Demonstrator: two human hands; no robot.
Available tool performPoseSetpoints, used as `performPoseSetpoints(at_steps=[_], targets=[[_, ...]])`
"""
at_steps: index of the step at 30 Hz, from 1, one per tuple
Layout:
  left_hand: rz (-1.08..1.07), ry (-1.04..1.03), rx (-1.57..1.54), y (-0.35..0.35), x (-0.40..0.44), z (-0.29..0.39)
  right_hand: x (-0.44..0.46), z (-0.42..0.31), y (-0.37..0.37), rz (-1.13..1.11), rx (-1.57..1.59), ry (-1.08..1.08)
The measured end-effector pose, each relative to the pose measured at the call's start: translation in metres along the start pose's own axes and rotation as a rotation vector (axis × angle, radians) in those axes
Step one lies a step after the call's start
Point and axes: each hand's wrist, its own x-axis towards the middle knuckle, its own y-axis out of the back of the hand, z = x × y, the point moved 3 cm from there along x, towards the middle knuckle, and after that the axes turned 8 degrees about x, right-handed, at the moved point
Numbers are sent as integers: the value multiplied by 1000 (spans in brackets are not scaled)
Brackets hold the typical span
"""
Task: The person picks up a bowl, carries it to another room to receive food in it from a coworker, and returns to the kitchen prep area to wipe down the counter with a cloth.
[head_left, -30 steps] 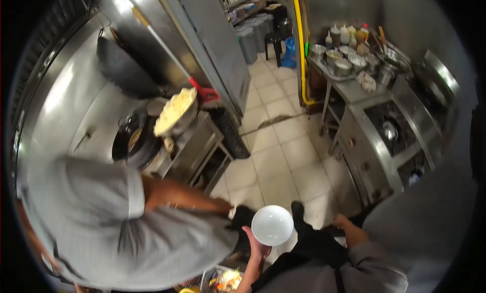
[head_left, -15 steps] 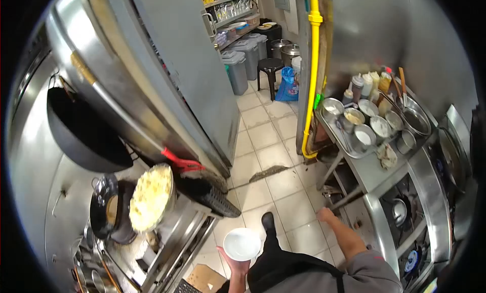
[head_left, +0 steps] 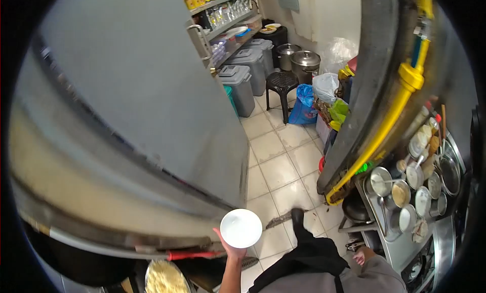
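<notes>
A white bowl (head_left: 241,228) rests in my left hand (head_left: 234,250), which holds it from below, thumb at its left side. No contents show inside the bowl. My right hand (head_left: 362,255) hangs low by my right side, beside the counter with the small metal containers (head_left: 401,194). Its fingers look loosely bent and a little apart, with nothing visible in them.
A grey door (head_left: 152,85) stands at the left of a doorway. Beyond it are grey bins (head_left: 238,83), a black stool (head_left: 282,83), lidded pots (head_left: 305,63) and bags (head_left: 304,103). A yellow pipe (head_left: 377,154) runs along the right doorpost. Pale food (head_left: 164,278) sits lower left.
I have moved forward to the doorway, carrying the bowl in my left hand. The stove and the pale food have slid back and down in view. My right hand has come nearer my body.
</notes>
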Motion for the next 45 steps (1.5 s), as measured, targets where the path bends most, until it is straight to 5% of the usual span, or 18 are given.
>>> performPoseSetpoints(at_steps=[7,16,26,37,42,45], targets=[[16,236,-114,-108,156,-27,-28,-170,8,-22,128,74],[-32,102,-50,-225,351,40,-94,-405,96,29,127,256],[-172,194,-104,-344,610,64,-165,-772,180,154,142,604],[-243,-5,-250,-462,908,123,-232,-1059,292,36,230,782],[-497,-99,-321,-527,964,185,-257,-1152,331,-99,293,807],[-281,-185,-247,-521,1004,202,-274,-1184,347,-183,360,806]])
